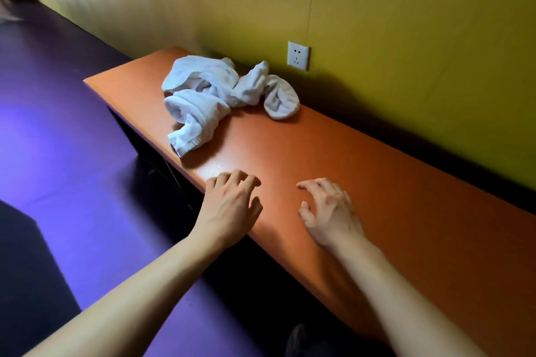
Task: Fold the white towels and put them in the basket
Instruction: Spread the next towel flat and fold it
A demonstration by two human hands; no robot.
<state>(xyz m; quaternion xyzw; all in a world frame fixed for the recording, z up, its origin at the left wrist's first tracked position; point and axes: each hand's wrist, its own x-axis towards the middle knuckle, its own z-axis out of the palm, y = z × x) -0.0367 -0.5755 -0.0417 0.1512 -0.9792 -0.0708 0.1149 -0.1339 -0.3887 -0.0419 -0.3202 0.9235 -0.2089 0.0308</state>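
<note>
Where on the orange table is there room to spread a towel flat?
Bare orange table runs from the left hand and right hand to the wall side, right of the white towels. It is crowded only at the far end, below the wall socket.

A long orange shelf [362, 159] runs along the wall. Crumpled white towels [220, 93] lie on it in a heap, well beyond both hands [232, 206] [330, 214], nearer the left one. The fingertips rest on the shelf's near part.

White towels [223, 93]; orange table [362, 159]; yellow-green wall [406, 23]; purple floor [58, 130].
</note>
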